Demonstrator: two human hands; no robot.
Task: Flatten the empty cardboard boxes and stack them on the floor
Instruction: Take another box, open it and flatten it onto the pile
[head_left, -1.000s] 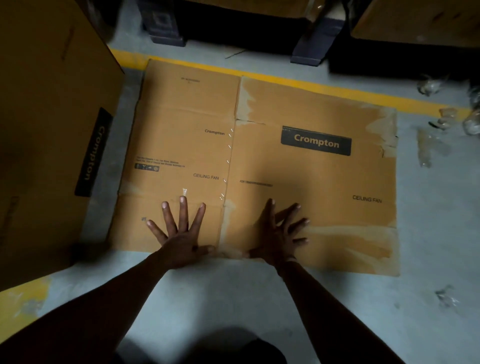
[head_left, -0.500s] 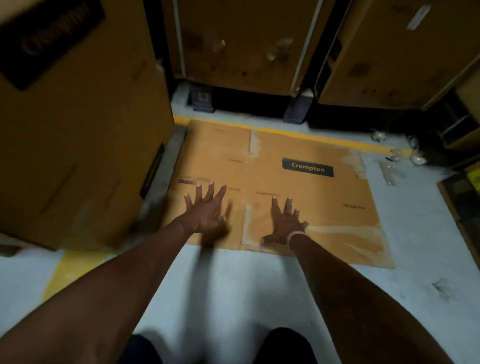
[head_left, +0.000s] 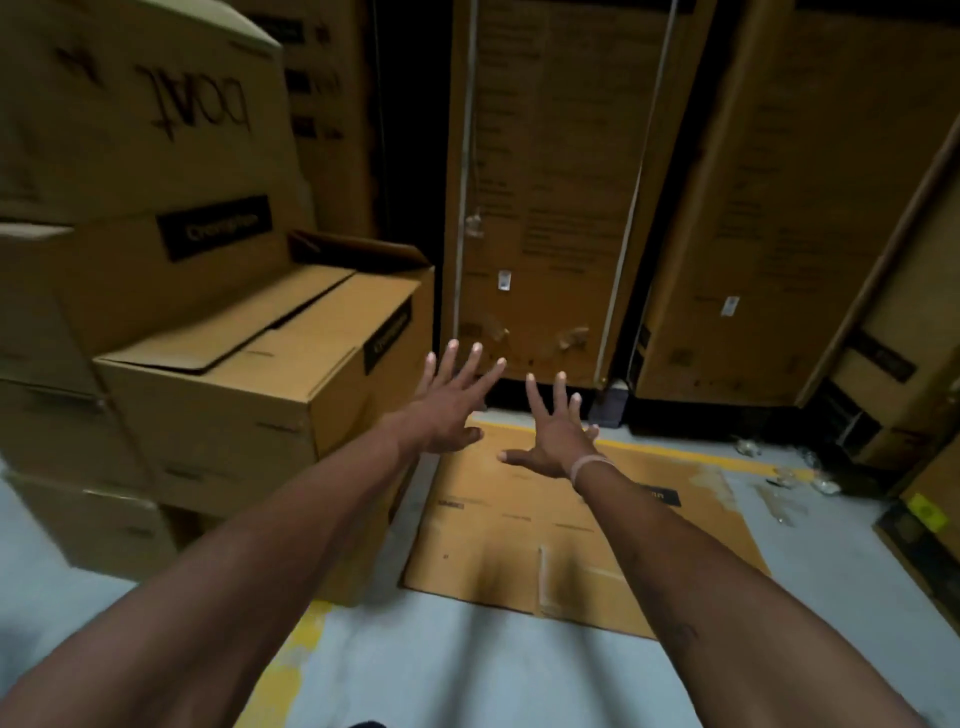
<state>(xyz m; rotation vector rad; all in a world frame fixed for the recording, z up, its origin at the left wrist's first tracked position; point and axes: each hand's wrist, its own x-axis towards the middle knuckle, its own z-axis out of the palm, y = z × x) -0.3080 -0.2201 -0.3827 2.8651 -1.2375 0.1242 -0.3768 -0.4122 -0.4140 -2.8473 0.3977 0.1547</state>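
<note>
Two hands are seen in the head view, both raised with fingers straight and spread, nothing held. Left hand (head_left: 449, 405): extended forward, palm down, seen against the dark gap at the foot of the tall cartons. Right hand (head_left: 558, 434): beside the left, apart from it, thumb splayed inward; a pale band (head_left: 589, 466) is worn at the wrist.

Flat box (head_left: 519, 545): laid out on the grey floor (head_left: 467, 670), below and in front of both hands, untouched by either; a dark label on it is partly hidden by the right forearm. Its far edge is set along a yellow line (head_left: 691, 451).

Open box (head_left: 270, 384): stood to the left of the flat box, top flaps loosely folded, a dark label on its side; it is placed on a lower carton. Stacked cartons (head_left: 130, 156): piled behind and left of it. Tall cartons (head_left: 550, 197): stood upright along the back. Scraps (head_left: 779, 499): clear bits scattered on the floor at right; what they are cannot be told.
</note>
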